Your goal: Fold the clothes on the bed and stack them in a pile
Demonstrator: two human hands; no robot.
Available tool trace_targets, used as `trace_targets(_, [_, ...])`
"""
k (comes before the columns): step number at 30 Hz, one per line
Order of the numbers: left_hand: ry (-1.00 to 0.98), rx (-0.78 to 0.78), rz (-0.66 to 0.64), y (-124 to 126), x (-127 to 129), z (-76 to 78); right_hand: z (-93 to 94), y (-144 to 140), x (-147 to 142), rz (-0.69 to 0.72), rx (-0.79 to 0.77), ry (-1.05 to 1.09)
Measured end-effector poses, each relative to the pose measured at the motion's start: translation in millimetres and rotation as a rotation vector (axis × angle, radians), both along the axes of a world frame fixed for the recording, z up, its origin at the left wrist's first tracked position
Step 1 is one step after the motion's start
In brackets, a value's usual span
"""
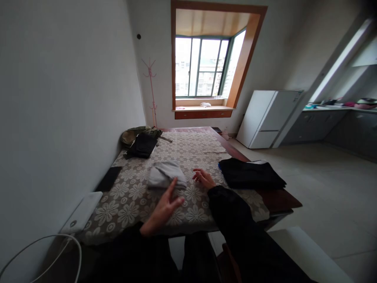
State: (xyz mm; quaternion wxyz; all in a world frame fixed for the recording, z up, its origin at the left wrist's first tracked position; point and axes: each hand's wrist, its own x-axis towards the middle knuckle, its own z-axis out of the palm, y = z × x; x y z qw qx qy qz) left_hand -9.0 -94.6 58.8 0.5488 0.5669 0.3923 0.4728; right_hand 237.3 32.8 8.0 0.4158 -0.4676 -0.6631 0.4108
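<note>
A folded light grey garment (166, 173) lies flat on the flowered tablecloth (194, 148) in front of me. My left hand (165, 206) is at its near edge, index finger stretched over the cloth and thumb apart; whether the fingertip touches it I cannot tell. Just right of the garment, my right hand (204, 178) hovers low over the tablecloth, fingers loosely spread with nothing in them. Beyond that hand, folded black clothes (250, 173) lie stacked at the table's right edge, with a bit of white and blue showing at their borders.
At the table's back left sit a camouflage-patterned bag (132, 135) and a black cloth item (143, 145). A dark flat item (108, 179) and a white power strip (84, 212) with a cable line the left wall. A white fridge (266, 116) stands beyond the table.
</note>
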Motion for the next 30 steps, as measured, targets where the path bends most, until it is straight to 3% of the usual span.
trace_targets(2, [-0.052, -0.111, -0.239, -55, 20, -11.0, 6.9, -21, 0, 0.147, -0.200, 0.066])
trace_targets(5, [-0.065, -0.117, -0.325, -101, 38, -20.6, 15.0, -67, 3, 0.189, -0.285, -0.009])
trace_targets(9, [-0.143, -0.142, -0.357, -116, 45, -19.8, 18.0, -125, 3, 0.110, -0.123, -0.022])
trace_targets(12, [-0.151, -0.195, -0.483, -115, 34, -9.1, 13.0, -145, 1, 0.106, -0.170, 0.060])
trace_targets(14, [-0.124, -0.185, -0.485, -110, 17, 0.5, 10.3, -145, 7, 0.088, -0.229, 0.094])
trace_targets(16, [-0.089, -0.134, -0.365, -101, -6, 9.2, 11.2, -137, 23, 0.031, -0.213, 0.068])
trace_targets(20, [0.206, 0.035, 0.005, -67, -53, 14.7, 19.4, -119, 63, -0.129, 0.081, -0.158])
trace_targets(23, [0.530, 0.141, 0.161, -33, -78, 3.5, 20.9, -122, 72, -0.123, 0.243, -0.382])
trace_targets(27, [0.815, 0.235, 0.169, 15, -88, -25.8, 16.1, -139, 49, -0.029, 0.322, -0.681])
trace_targets(30, [0.977, 0.217, 0.200, 46, -82, -46.1, 12.7, -141, 27, -0.033, 0.329, -0.789])
